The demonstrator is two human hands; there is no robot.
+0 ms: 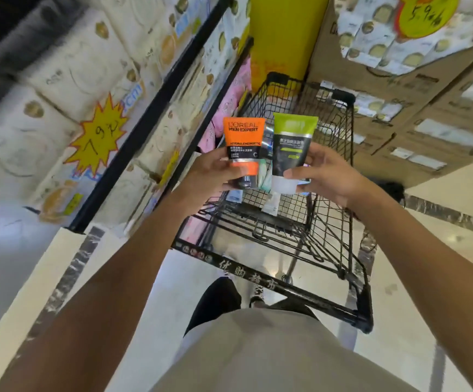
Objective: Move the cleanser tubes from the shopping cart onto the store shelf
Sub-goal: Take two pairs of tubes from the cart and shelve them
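My left hand grips an orange and black cleanser tube by its lower end, cap down. In my right hand is a green and black cleanser tube with a white cap, pinched near the bottom. Both tubes stand upright side by side above the black wire shopping cart. More tubes lie on the cart's floor, partly hidden behind the held ones. The store shelf with its black frame runs along the left.
The shelf on the left is stacked with white tissue packs and a yellow starburst price sign. Cardboard boxes of goods rise on the right. A yellow pillar stands beyond the cart. Pale tiled floor lies around me.
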